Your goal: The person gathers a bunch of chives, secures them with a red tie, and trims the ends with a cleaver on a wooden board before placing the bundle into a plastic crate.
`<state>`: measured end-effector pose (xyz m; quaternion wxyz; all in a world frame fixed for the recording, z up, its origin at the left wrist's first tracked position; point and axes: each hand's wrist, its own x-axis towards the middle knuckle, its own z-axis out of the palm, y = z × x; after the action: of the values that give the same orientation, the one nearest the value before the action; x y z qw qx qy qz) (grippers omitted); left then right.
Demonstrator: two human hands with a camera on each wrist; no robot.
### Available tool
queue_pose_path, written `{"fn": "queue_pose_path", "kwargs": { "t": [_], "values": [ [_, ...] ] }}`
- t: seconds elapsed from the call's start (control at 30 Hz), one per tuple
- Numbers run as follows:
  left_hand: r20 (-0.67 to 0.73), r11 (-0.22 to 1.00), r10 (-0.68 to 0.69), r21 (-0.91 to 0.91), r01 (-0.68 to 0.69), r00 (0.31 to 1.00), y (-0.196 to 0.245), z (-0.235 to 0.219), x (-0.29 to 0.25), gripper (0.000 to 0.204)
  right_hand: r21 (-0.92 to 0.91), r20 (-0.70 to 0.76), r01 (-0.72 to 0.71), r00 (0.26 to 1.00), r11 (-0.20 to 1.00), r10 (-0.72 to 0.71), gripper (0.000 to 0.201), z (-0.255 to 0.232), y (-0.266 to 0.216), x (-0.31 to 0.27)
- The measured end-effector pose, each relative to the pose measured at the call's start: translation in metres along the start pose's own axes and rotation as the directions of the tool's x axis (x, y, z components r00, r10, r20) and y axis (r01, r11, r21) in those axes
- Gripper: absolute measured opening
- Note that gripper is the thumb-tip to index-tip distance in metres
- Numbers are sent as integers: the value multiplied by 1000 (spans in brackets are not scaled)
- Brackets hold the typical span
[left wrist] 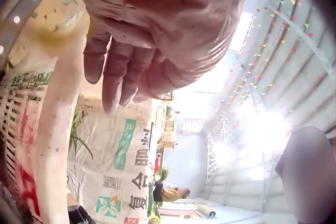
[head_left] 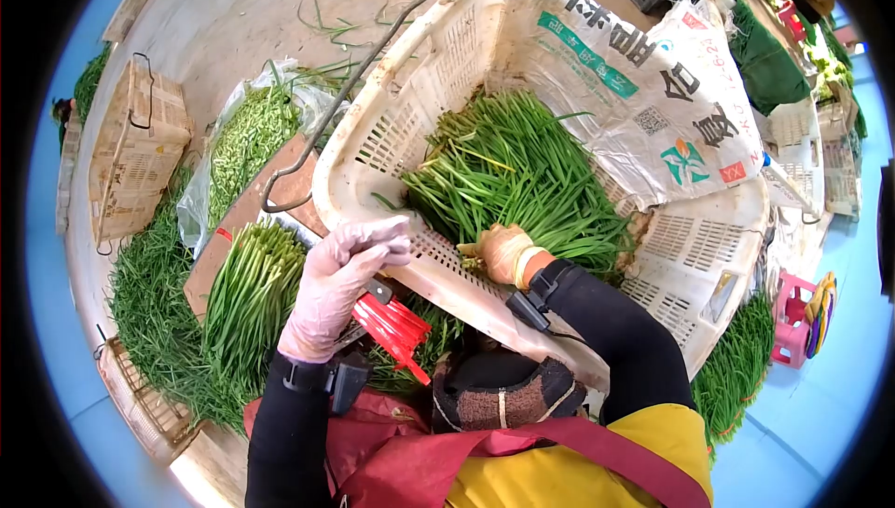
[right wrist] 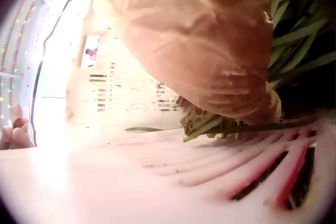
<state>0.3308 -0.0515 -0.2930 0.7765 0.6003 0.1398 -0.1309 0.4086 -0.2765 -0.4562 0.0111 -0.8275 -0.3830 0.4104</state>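
Observation:
In the head view, the gloved right hand (head_left: 506, 254) reaches into a large white plastic crate (head_left: 401, 89) and grips a bunch of garlic chives (head_left: 522, 168) near its stem ends. Cut stems (right wrist: 197, 121) with soil on them stick out below that hand in the right wrist view, close over the slotted crate wall. The left hand (head_left: 340, 289), in a pale pink glove, is raised outside the near rim of the crate. Its fingers (left wrist: 121, 71) hang loosely bent and hold nothing. A bundle of red strips (head_left: 396, 331) lies just beside the left wrist.
A printed white sack (head_left: 643, 98) lines the crate's far side. At left, a bundle of chives (head_left: 252, 294) lies on a board, beside a plastic bag of trimmings (head_left: 252, 135). A long metal hook (head_left: 359, 79) crosses the crate's left rim. A pink stool (head_left: 792, 317) stands right.

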Motion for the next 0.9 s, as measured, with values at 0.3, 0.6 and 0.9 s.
{"fn": "queue_pose_path", "kwargs": {
  "t": [0.3, 0.6, 0.9],
  "values": [
    [-128, 998, -70, -11, 69, 989, -5, -25, -52, 27, 146, -310, 60, 951, 987, -12, 22, -1, 6, -29],
    [-220, 999, 42, 28, -37, 974, 2, -53, -126, 26, 766, -637, 572, 611, 295, 469, 20, -77, 44, -185],
    [-301, 986, 120, -76, -149, 946, 4, -86, -226, 22, 161, -822, 978, 57, 135, 567, 36, -121, 91, -345]
  ]
}}
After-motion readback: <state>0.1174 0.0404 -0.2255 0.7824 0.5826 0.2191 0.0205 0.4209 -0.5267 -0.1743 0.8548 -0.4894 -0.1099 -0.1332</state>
